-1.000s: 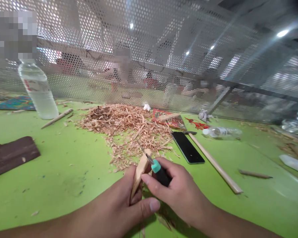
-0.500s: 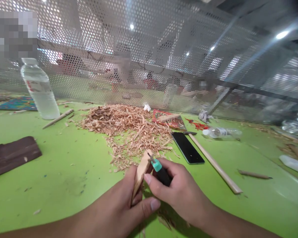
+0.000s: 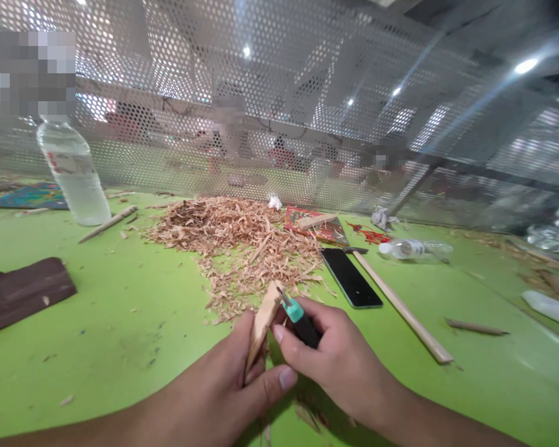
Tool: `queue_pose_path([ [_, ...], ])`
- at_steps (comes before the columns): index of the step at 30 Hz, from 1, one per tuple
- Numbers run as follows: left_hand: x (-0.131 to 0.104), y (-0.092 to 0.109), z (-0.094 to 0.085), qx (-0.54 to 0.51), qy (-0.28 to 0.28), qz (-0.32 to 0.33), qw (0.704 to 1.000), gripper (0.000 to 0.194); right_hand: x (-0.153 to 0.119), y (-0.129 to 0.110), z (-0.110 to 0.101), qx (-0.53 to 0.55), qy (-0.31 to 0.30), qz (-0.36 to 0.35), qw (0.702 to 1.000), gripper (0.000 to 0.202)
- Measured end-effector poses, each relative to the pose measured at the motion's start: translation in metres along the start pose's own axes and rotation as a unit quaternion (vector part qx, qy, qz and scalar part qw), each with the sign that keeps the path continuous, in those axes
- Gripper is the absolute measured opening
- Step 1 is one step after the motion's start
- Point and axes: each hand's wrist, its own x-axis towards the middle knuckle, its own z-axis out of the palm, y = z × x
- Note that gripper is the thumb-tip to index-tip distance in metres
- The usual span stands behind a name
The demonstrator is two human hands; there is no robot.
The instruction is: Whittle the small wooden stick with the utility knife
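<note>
My left hand (image 3: 233, 379) is wrapped round a pale piece of wood (image 3: 265, 316), which slants up and away over the green table (image 3: 121, 347). My right hand (image 3: 335, 360) grips a carving knife (image 3: 302, 323) with a black handle and a teal collar. The knife's thin metal tip lies at the upper right edge of the wood, near its far end. Just beyond both hands spreads a heap of curled wood shavings (image 3: 242, 236).
Right of the heap lie a black phone (image 3: 351, 278), a long-handled hammer (image 3: 400, 304), a clear bottle (image 3: 414, 249) and a pencil-like stick (image 3: 477, 327). On the left are a water bottle (image 3: 77, 174), a pointed stick (image 3: 107, 224) and a brown cloth (image 3: 25, 293). A perforated screen (image 3: 190, 149) stands behind.
The wood and my left thumb have shifted very slightly to the left. Otherwise the view has barely moved, and both hands keep their grips.
</note>
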Motion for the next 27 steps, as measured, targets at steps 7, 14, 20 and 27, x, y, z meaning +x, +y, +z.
queue_pose_path([
  [7, 0.001, 0.004, 0.000, -0.083, -0.010, 0.012, 0.996, 0.038, -0.002, 0.002, -0.005, -0.041, -0.029, -0.037, 0.998, 0.017],
  [14, 0.001, -0.006, -0.009, -0.165, -0.013, -0.116, 0.979, 0.054, -0.003, 0.003, -0.024, -0.214, -0.075, -0.118, 0.967, 0.028],
  [20, 0.000, -0.003, -0.010, -0.199, -0.008, -0.135, 0.971, 0.046, -0.003, 0.000, -0.029, -0.058, -0.162, -0.009, 0.985, 0.053],
  [27, 0.000, -0.010, -0.015, -0.219, -0.046, -0.112, 0.968, 0.049, -0.007, -0.003, -0.024, 0.002, -0.191, 0.061, 0.980, 0.062],
])
